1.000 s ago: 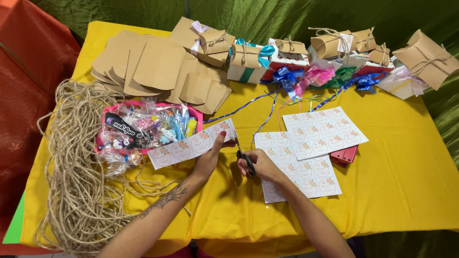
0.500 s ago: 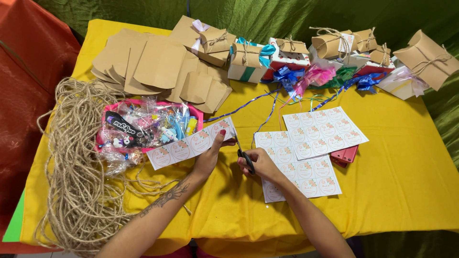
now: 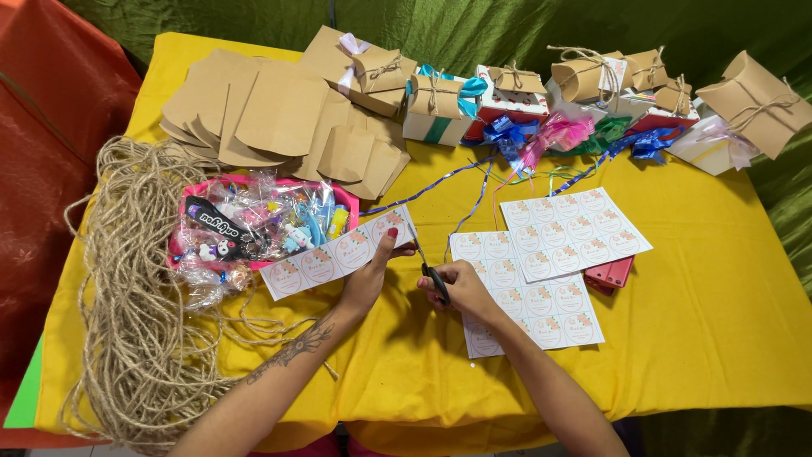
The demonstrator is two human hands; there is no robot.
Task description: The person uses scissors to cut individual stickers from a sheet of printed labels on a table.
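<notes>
My left hand (image 3: 370,277) pinches a long white strip of round stickers (image 3: 338,252) near its right end, holding it just above the yellow tablecloth (image 3: 702,322). My right hand (image 3: 461,288) grips black-handled scissors (image 3: 430,269), their blades pointing up at the strip's right edge. Two larger sticker sheets (image 3: 575,233) lie flat to the right of my right hand, one overlapping the other.
A big tangle of jute twine (image 3: 127,305) covers the left side. A pink tray (image 3: 254,224) holds wrapped trinkets. Flat brown card blanks (image 3: 279,114) lie behind it. Folded kraft boxes (image 3: 753,89) with ribbons (image 3: 554,135) line the far edge. A red phone (image 3: 611,273) pokes from under the sheets.
The sticker strip has shifted slightly up and to the right in my left hand, and the scissors have closed in on its right end.
</notes>
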